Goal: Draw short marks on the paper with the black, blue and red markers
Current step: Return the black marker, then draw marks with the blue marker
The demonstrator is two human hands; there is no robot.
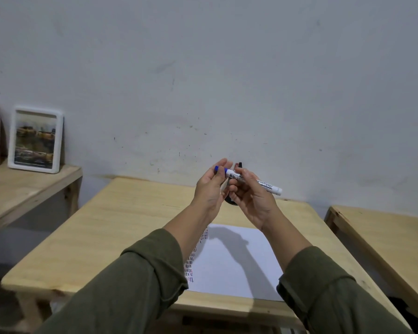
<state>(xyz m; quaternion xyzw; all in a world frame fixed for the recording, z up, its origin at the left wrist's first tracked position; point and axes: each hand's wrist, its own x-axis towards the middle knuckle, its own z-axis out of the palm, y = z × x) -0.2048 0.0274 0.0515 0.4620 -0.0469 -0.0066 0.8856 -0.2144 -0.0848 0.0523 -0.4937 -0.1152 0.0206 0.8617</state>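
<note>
Dark holder (231,202) mostly hidden behind the hands (232,189)

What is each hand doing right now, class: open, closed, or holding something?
Left hand: open, fingers at the blue cap end of the blue marker.
Right hand: closed on the blue marker's barrel, held above the table.

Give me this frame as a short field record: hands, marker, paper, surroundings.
left hand: raised above table, fingers at the blue cap end of the marker
right hand: holds the blue marker by its white barrel
cap: on
paper: flat on wooden table, rows of short marks along its left edge, rest blank
behind hands: dark holder with other markers, mostly hidden
left shelf: white picture frame leaning on wall
</note>
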